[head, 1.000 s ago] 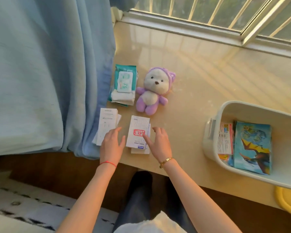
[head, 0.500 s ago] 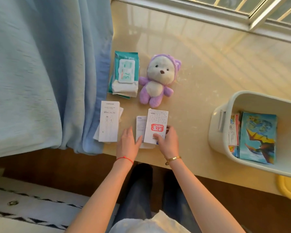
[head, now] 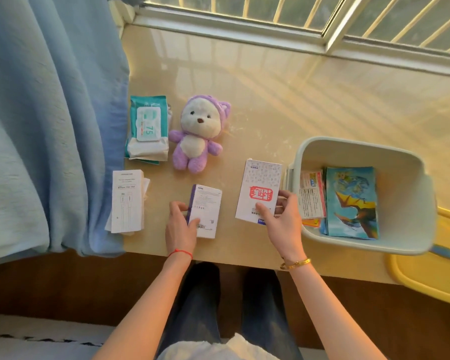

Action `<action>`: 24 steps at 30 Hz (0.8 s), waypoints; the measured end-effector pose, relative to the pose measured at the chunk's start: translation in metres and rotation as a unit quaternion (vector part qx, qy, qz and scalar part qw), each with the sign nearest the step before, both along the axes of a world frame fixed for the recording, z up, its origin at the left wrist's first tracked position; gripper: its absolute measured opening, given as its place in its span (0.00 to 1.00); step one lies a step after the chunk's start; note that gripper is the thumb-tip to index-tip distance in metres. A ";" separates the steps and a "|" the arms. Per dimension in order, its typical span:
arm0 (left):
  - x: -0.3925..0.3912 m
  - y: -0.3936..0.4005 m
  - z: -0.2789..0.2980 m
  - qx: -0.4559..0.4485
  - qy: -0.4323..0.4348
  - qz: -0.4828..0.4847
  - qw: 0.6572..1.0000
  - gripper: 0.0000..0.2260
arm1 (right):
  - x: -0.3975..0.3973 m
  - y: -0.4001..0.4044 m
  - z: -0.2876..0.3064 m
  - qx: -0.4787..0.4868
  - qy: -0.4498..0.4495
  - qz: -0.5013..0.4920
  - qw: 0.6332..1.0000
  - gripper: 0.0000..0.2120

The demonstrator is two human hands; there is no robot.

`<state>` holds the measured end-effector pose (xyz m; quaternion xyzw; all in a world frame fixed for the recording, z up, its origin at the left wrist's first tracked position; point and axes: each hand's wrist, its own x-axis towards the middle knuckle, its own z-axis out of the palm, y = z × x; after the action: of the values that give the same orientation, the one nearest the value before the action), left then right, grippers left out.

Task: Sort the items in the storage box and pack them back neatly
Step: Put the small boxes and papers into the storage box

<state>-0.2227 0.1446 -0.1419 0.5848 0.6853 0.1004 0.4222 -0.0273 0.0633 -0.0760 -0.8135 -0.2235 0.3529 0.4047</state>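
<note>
At the frame's lower centre, the left hand [head: 180, 229] pinched the near end of a small white cardboard box with a purple side [head: 205, 211], lying on the beige counter [head: 257, 100]. Right of it, the right hand [head: 283, 220] gripped a flat white carton with a red stamp [head: 259, 191] by its near edge, just beside the pale plastic storage box [head: 411, 183]. Both cartons looked light and stiff, probably best held by their edges. Their contents stayed hidden; the print was unreadable.
</note>
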 end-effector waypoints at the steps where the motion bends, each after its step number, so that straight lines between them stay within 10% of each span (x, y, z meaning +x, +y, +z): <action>1: 0.010 -0.002 0.008 0.017 -0.011 -0.006 1.000 0.22 | 0.014 -0.007 0.006 0.011 0.004 -0.009 1.000 0.23; 13: 0.190 -0.019 0.116 0.120 -0.182 -0.025 0.976 0.21 | 0.188 -0.081 0.046 0.020 -0.019 -0.086 0.996 0.23; 24: 0.298 -0.071 0.041 0.015 -0.026 -0.148 0.989 0.19 | 0.254 -0.086 -0.046 -0.124 -0.001 -0.032 0.992 0.25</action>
<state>0.0756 0.0733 -0.1008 0.6831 0.5786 0.0621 0.4412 0.2266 -0.0227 -0.1219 -0.8645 -0.1527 0.3636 0.3117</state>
